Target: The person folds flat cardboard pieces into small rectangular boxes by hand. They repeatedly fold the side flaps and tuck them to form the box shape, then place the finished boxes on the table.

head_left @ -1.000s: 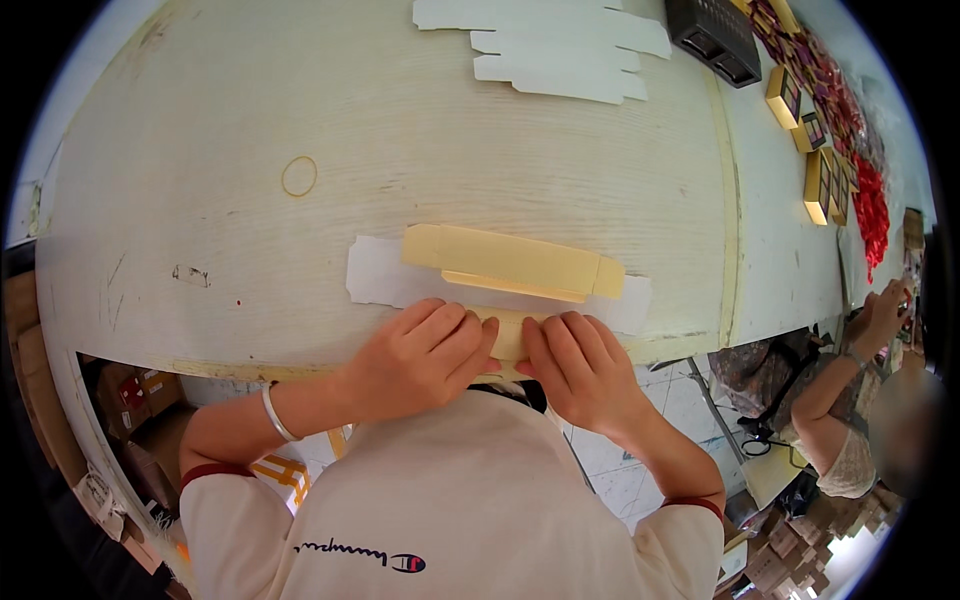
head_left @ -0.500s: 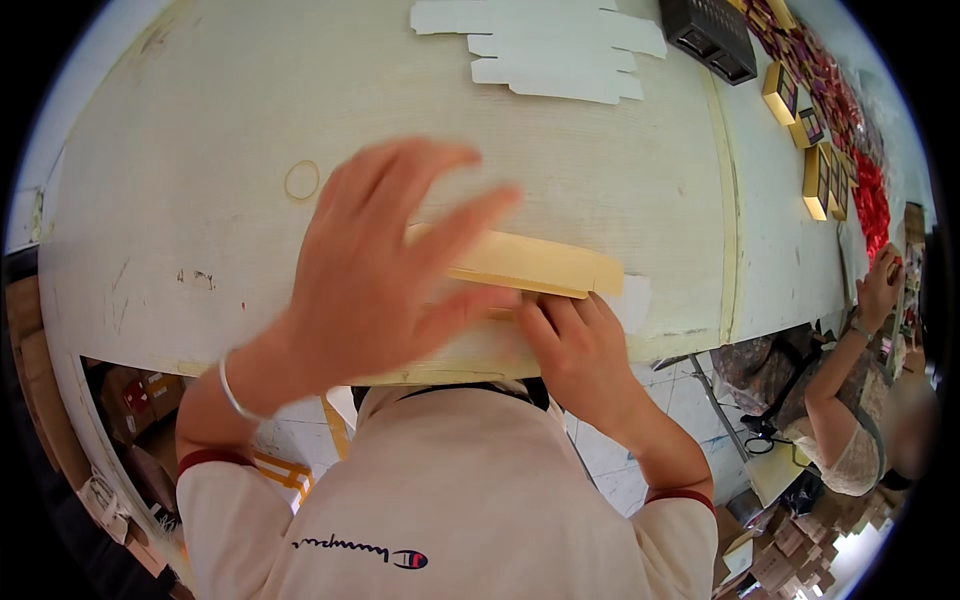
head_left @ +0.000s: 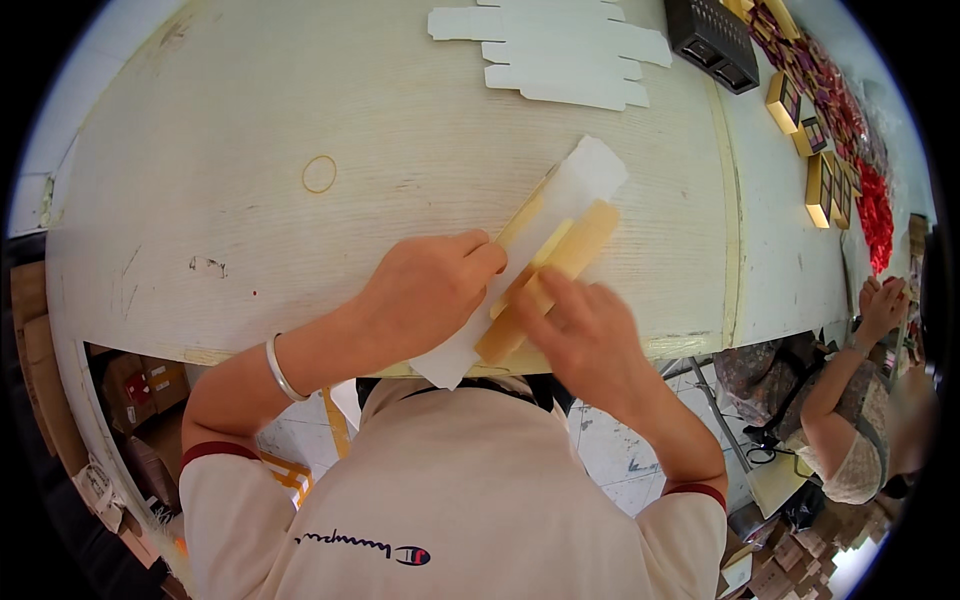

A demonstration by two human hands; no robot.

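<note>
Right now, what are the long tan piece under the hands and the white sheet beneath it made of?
Long tan folded piece: likely matte cardboard; flat panels, crisp fold edges, tan-yellow face. White sheet: looks like thin paper or film, slightly translucent, lying limp on the pale wood-grain table. Left hand and right hand press on them.

The left hand (head_left: 425,290) has dropped back onto the table. The box (head_left: 548,275) and paper (head_left: 560,205) now lie turned diagonally.
</note>
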